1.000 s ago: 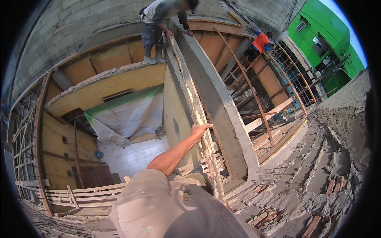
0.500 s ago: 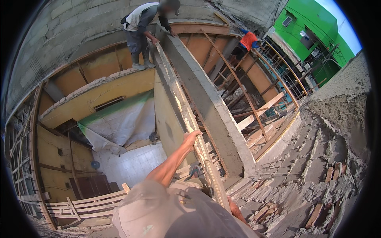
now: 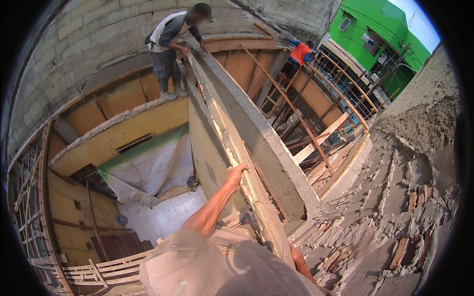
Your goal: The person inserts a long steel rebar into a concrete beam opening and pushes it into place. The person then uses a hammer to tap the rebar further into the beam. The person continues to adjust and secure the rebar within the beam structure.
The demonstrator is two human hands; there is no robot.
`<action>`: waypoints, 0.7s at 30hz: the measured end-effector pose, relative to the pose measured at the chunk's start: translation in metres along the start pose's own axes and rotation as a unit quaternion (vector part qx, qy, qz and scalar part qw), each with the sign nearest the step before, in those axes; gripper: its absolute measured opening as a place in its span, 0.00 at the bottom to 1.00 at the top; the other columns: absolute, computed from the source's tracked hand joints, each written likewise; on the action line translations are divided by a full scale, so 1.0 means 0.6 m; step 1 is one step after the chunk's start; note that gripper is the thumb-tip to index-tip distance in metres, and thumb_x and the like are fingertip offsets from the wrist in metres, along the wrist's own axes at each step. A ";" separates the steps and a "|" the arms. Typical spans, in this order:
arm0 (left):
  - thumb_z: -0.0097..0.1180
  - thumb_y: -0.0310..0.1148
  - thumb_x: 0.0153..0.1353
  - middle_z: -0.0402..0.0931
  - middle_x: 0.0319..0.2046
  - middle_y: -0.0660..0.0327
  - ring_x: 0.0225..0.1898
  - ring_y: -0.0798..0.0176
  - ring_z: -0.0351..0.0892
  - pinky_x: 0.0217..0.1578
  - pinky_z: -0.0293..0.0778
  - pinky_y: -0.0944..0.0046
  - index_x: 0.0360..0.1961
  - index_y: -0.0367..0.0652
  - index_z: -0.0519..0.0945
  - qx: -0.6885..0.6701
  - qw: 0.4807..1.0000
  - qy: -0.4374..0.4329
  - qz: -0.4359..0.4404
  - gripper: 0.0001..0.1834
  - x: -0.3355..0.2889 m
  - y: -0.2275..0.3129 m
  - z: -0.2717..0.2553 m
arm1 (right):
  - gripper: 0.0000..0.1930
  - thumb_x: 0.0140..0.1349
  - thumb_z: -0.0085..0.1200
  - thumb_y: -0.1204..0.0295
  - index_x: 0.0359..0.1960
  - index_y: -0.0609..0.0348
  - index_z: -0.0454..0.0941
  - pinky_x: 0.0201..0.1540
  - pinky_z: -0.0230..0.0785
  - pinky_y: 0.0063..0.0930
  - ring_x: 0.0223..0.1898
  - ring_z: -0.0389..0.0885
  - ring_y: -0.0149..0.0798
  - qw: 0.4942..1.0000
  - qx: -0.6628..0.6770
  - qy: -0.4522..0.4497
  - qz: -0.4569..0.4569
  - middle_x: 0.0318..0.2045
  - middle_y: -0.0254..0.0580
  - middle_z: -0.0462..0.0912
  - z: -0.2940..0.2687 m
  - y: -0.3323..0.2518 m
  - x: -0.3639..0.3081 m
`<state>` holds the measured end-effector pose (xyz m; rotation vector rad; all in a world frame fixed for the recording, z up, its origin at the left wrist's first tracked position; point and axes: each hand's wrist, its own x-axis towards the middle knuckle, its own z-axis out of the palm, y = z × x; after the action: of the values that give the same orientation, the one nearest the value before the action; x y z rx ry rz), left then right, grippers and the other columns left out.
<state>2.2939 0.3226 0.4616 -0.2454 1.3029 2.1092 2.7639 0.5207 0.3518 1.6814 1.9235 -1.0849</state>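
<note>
A long wooden plank [image 3: 229, 133], crusted with pale mortar, runs from beside my body up to the far wall top. My left hand [image 3: 237, 176] is closed over its left edge around mid-length, fingers wrapped onto the top. Lower down, my right hand [image 3: 297, 257] holds the right side of its near end; part of that hand is hidden. At the far end, a co-worker [image 3: 173, 49] in a cap and grey-sleeved shirt stands on the wall top and grips the plank with one hand. Their other hand is by the concrete beam [image 3: 266, 135].
On the left, a deep room with a tiled floor [image 3: 182, 209] and a draped tarp [image 3: 153, 163] lies far below. Broken bricks and rough mortar [image 3: 360, 237] cover the right side. Another person [image 3: 297, 54] in an orange vest stands among poles [image 3: 291, 106] at the far right.
The plank has rolled a little, so more of its broad face shows. Both my hands keep their grip. The co-worker's hands remain by the far end, and my view has shifted slightly.
</note>
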 end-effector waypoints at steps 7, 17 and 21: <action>0.63 0.33 0.45 0.75 0.32 0.54 0.31 0.59 0.77 0.34 0.77 0.55 0.35 0.30 0.76 -0.021 0.999 -0.038 0.008 0.19 -0.029 0.028 0.021 | 0.46 0.59 0.42 0.34 0.55 0.73 0.72 0.61 0.61 0.40 0.61 0.71 0.54 0.999 -0.017 0.001 -0.041 0.56 0.67 0.73 -0.015 -0.083 -0.093; 0.59 0.33 0.50 0.71 0.28 0.61 0.30 0.64 0.72 0.28 0.68 0.62 0.29 0.36 0.78 -0.003 0.998 -0.053 0.018 0.10 -0.018 0.039 0.048 | 0.45 0.58 0.40 0.32 0.56 0.67 0.74 0.63 0.60 0.40 0.62 0.69 0.58 0.996 0.037 0.030 -0.071 0.57 0.67 0.72 -0.023 -0.077 -0.064; 0.59 0.33 0.49 0.72 0.28 0.62 0.32 0.65 0.71 0.34 0.69 0.63 0.28 0.37 0.78 -0.008 0.996 -0.079 0.029 0.09 -0.011 0.046 0.060 | 0.44 0.59 0.42 0.34 0.54 0.68 0.75 0.61 0.61 0.40 0.60 0.71 0.58 0.995 0.049 0.043 -0.070 0.54 0.69 0.74 -0.031 -0.086 -0.067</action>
<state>2.2884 0.3422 0.5023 -0.0456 1.2142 2.1409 2.7277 0.5075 0.4081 1.6905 2.1008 -1.1950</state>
